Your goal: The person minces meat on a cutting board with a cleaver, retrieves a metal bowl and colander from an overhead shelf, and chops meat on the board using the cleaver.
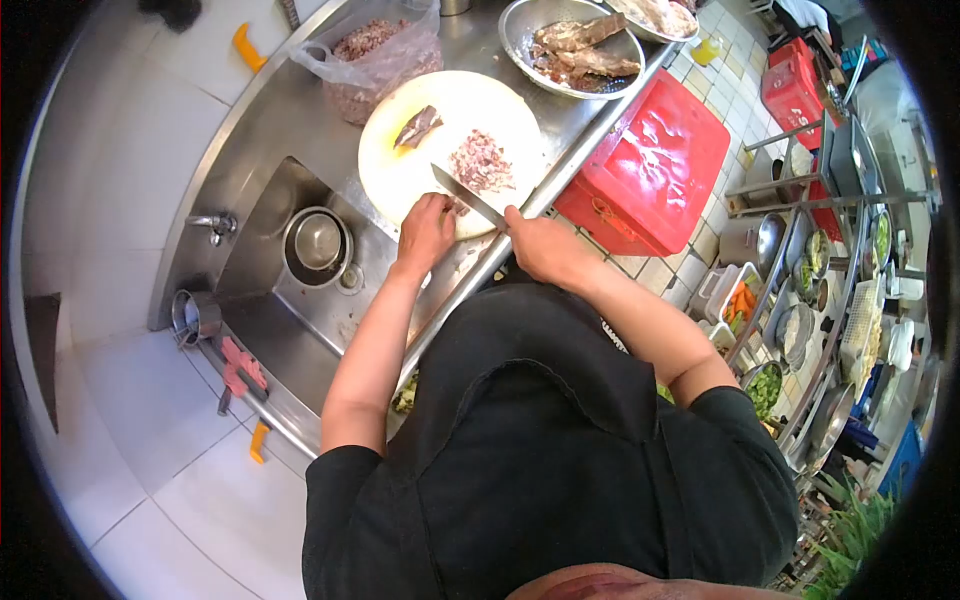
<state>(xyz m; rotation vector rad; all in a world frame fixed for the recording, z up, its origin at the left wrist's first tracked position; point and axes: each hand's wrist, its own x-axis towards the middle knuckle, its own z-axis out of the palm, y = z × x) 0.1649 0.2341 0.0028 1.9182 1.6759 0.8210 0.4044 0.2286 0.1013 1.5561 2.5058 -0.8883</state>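
My right hand grips a kitchen knife by its handle, with the blade pointing up and left across the round cutting board. On the near edge of the board, my left hand has its fingers curled on a small piece of meat, mostly hidden, beside the blade. Beyond the knife lies a pile of chopped meat. A larger dark chunk of meat rests farther back on the board.
A plastic bag of chopped meat stands behind the board, and a metal colander holds large meat pieces. Left is a sink with nested pots. A red lidded bin and loaded shelves are to the right.
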